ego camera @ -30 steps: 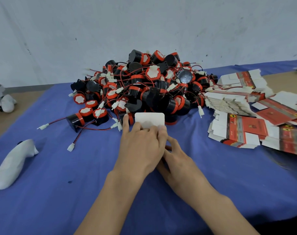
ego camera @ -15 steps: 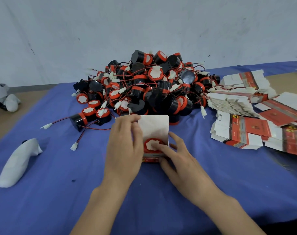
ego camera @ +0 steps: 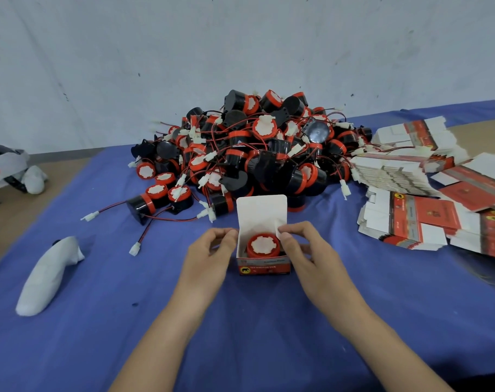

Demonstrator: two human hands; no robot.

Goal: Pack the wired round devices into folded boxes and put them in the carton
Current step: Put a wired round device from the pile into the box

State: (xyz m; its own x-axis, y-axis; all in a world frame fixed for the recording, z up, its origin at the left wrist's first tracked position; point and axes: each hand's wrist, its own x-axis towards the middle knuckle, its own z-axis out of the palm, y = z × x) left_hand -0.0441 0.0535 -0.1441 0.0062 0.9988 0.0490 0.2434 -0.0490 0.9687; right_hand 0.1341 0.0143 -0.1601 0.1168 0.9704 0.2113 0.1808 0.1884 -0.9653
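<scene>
A small folded box (ego camera: 264, 265), white inside with a red printed front, stands on the blue cloth with its lid flap up. A round red-and-black device (ego camera: 262, 245) sits inside it, white face up. My left hand (ego camera: 209, 257) holds the box's left side, thumb and fingers at the upper left corner. My right hand (ego camera: 305, 250) pinches the right side flap between thumb and forefinger. Behind the box lies a big pile of the wired round devices (ego camera: 257, 148). No carton is in view.
Stacks of flat unfolded boxes (ego camera: 427, 193) spread over the right of the table. Loose devices with red-black wires and white plugs (ego camera: 144, 205) trail left of the pile. A white oblong object (ego camera: 47, 274) lies at the left. A grey wall stands behind.
My hands, which were pressing on the box, have moved apart to its sides. The lid flap now stands up and the device inside shows fully.
</scene>
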